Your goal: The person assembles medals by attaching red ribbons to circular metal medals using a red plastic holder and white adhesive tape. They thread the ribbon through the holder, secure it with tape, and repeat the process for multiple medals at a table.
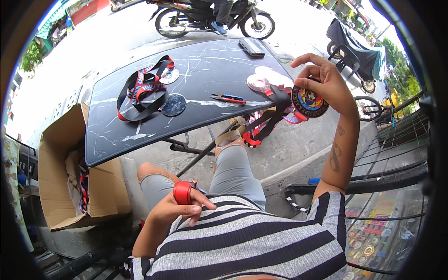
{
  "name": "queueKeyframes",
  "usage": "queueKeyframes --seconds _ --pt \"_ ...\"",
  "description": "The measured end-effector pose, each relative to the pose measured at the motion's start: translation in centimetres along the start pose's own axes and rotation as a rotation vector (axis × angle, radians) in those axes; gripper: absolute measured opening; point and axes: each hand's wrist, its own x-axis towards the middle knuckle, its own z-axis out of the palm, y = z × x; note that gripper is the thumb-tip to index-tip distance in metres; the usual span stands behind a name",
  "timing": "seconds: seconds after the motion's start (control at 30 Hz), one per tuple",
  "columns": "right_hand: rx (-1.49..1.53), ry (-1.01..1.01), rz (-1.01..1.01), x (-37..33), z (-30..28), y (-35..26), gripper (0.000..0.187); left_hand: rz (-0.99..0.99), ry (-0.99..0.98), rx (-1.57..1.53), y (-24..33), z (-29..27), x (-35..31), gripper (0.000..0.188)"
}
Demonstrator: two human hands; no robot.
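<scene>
At the table's right end, my right hand [322,86] pinches a round medal [309,97] between thumb and fingers. The medal has a dark lettered rim and a colourful figure in the middle. Close to my lap, my left hand [179,207] has a shiny red rolled band [183,192] at its fingers, with the index finger stretched out. Beside the right hand, another medal [258,83] lies at the table edge, and black-and-red ribbons [266,123] hang down over that edge. Nippers [228,98] with red and blue handles lie on the tabletop.
Across the dark marble-patterned table [205,70] are lanyard ribbons [144,88], a dark disc [174,105] and a small black case [251,47]. An open cardboard box [109,191] stands at the left. Beyond the table is a motorcycle [214,18]; a wire rack [396,154] is at the right.
</scene>
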Motion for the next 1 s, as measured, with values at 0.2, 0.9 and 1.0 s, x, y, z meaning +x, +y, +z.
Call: queueKeyframes --seconds 0.2,0.9,1.0 --pt "0.582 -0.126 -0.181 -1.2 14.2 -5.6 0.031 0.044 -0.136 0.078 -1.4 1.4 1.1 0.089" --pt "0.297 -0.757 0.341 -9.2 39.4 17.5 0.029 0.563 0.813 0.442 1.5 1.7 -0.9 0.026" --pt "0.237 -0.835 0.241 -7.8 38.9 15.9 0.03 0.633 0.749 0.357 1.9 1.1 -0.5 0.032"
